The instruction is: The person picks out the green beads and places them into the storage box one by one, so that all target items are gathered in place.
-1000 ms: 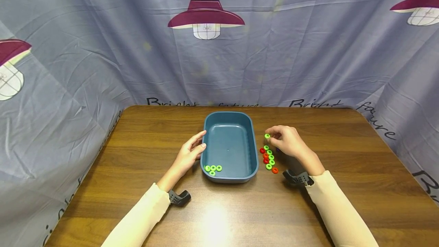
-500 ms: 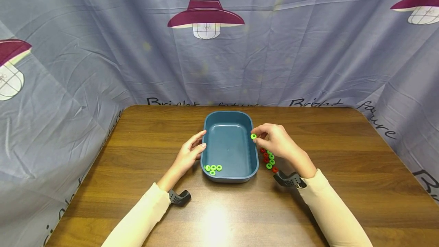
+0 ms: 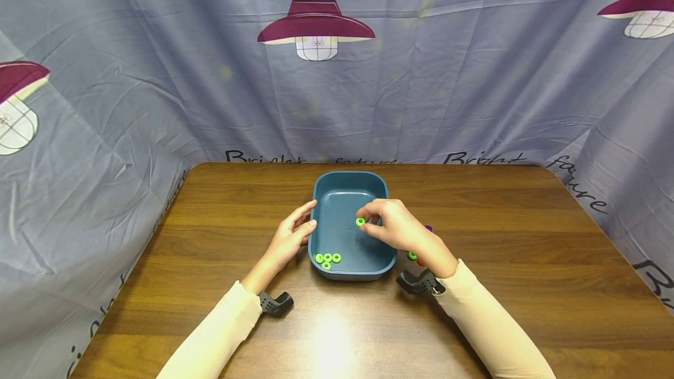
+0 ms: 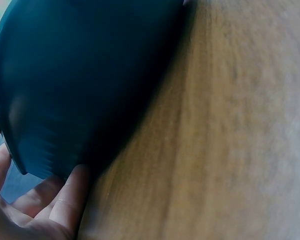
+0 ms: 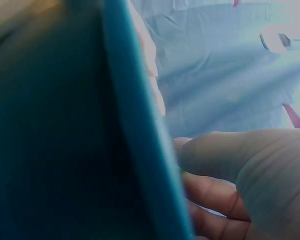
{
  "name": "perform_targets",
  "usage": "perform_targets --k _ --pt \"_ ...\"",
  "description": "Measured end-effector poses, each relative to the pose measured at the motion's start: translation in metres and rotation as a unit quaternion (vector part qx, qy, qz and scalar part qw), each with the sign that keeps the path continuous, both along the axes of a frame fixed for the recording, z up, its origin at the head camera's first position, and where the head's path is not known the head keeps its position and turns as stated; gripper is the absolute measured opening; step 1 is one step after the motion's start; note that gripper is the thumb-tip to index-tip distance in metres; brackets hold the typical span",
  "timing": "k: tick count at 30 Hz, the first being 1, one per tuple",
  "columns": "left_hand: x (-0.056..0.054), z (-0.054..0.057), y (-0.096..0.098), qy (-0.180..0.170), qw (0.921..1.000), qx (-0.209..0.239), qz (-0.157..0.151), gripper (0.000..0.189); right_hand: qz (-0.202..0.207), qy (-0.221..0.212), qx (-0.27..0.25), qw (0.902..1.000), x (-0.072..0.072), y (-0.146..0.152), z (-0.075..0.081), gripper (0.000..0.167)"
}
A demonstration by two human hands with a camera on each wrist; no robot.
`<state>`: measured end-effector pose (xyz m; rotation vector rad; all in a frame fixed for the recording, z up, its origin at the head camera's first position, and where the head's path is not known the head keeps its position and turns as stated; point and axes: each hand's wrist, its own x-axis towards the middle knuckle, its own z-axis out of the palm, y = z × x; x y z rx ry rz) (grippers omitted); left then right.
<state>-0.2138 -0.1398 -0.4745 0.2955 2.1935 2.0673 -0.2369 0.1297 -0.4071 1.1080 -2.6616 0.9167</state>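
Observation:
In the head view my left hand rests against the left side of a blue plastic bin. Its fingertips touch the outer wall and reach up to the rim; the left wrist view shows these fingers along the wall. Between thumb and index finger my right hand pinches a small bright green ring, above the bin's interior. Several matching green rings lie in the bin's near left corner. Seen from the right wrist, the bin's wall covers the right fingertips and the ring almost entirely.
Beside the bin on the right, a green ring, a red ring and a purple piece show around the right forearm, which hides other pieces. Everything stands on a wooden table before a printed curtain.
My right hand has carried the green ring leftward from the pile, across the bin's right rim, to over its interior. The left hand and the bin have stayed put.

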Motion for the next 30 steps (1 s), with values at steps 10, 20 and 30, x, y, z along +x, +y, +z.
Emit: perform_targets --k 10,20,30 --pt "0.000 0.000 0.000 0.002 1.0000 -0.007 0.002 0.053 0.018 -0.013 0.038 0.9990 0.004 -0.029 -0.005 0.017" --pt "0.000 0.000 0.001 -0.001 1.0000 0.002 -0.002 0.053 0.015 -0.032 0.072 0.9968 0.004 -0.045 -0.016 0.018" --pt "0.000 0.000 0.001 -0.003 1.0000 0.002 -0.002 0.053 0.013 -0.046 0.103 0.9935 0.007 -0.052 -0.021 0.011"
